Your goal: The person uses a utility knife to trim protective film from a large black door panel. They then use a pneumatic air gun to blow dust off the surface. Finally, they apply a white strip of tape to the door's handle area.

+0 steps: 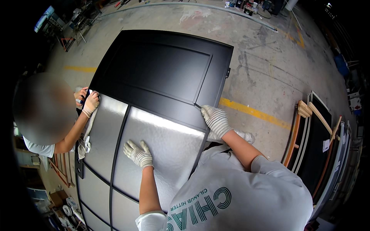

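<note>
A large black-framed door (221, 73) lies before me, its far part a solid black panel (154, 73) and its near part textured glass panes (169, 154) split by black bars. My left hand (139, 154), in a white striped glove, rests on a glass pane with its fingers spread. My right hand (216, 121), gloved alike, is closed on a thin dark stick-like tool (197, 105). The tip of that tool meets the lower right corner of the raised moulding on the black panel. What kind of tool it is, I cannot make out.
A co-worker at the left has both hands (91, 101) at the door's left edge, near a hanging light cloth (85, 146). Framed panels and wooden bars (305, 109) lean at the right. A yellow floor line (254, 112) runs beyond the door. Cans (250, 7) stand far back.
</note>
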{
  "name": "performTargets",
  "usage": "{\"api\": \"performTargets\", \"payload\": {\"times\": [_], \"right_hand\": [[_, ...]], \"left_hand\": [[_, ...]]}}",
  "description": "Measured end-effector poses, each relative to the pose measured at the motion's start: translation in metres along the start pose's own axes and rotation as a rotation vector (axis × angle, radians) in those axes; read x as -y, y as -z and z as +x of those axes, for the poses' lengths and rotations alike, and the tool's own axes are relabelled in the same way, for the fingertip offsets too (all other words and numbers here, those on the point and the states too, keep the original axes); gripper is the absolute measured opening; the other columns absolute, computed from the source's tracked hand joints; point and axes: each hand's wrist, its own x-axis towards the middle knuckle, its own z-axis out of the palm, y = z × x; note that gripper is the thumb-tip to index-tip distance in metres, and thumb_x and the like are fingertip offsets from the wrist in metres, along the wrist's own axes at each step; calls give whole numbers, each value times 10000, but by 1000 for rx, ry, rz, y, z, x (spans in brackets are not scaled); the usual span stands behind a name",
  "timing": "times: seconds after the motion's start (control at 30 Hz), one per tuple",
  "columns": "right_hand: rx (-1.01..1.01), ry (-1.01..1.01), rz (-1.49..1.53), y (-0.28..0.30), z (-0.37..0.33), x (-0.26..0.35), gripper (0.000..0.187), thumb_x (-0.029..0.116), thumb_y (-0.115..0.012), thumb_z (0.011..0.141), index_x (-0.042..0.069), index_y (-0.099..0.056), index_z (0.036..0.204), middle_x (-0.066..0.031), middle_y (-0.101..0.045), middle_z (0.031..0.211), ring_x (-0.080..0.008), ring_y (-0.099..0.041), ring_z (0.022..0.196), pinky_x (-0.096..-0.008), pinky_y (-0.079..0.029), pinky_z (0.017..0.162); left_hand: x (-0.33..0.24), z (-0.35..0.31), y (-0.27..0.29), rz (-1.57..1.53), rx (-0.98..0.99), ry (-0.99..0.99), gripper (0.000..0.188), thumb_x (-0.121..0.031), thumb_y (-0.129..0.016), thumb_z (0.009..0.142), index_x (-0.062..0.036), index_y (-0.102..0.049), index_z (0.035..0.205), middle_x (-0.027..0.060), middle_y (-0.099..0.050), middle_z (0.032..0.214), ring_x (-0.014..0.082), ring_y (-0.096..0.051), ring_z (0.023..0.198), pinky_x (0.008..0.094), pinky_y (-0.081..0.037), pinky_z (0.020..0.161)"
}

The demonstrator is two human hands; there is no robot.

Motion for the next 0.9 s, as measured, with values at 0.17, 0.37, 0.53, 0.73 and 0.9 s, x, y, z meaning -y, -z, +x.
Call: {"api": "performTargets", "payload": {"times": [0.17, 0.37, 0.53, 0.73, 0.9], "right_hand": [[-6, -70, 26, 9, 17, -19, 274, 349, -475, 943, 134, -638, 990, -138, -656, 736, -346, -640, 710, -462, -495, 667], [65, -44, 38, 22, 28, -16, 306, 362, -536, 911, 166, -651, 1116, -148, -685, 825, -318, -663, 770, -415, -520, 722], [122, -155, 351, 20, 22, -16, 345, 308, -608, 880, 156, -656, 1186, -151, -704, 923, -281, -680, 854, -360, -522, 804], [39, -99, 330, 9, 18, -14, 358, 299, -648, 847, 137, -671, 1165, -147, -709, 954, -266, -683, 874, -342, -521, 825], [85, -165, 247, 13, 21, -7, 342, 319, -626, 846, 174, -674, 1153, -152, -702, 936, -280, -678, 868, -351, -525, 810]], "left_hand": [[-1, 1, 0, -19, 18, 12, 676, -432, -529, 899, 44, -403, 1361, 282, -372, 1409, 449, -313, 1329, 519, -237, 1133], [0, 1, -1, -13, 6, 5, 670, -427, -529, 901, 48, -406, 1357, 282, -375, 1404, 447, -315, 1327, 515, -237, 1135], [-1, 2, 0, 21, 12, 8, 656, -451, -506, 922, 19, -410, 1370, 270, -382, 1416, 427, -331, 1328, 501, -256, 1126], [-1, 2, -1, -15, 11, -1, 677, -438, -528, 899, 43, -407, 1360, 279, -378, 1405, 444, -316, 1329, 514, -245, 1131], [0, 2, -3, -8, 2, -3, 679, -446, -525, 897, 41, -413, 1357, 277, -385, 1399, 445, -325, 1322, 518, -251, 1127]]}}
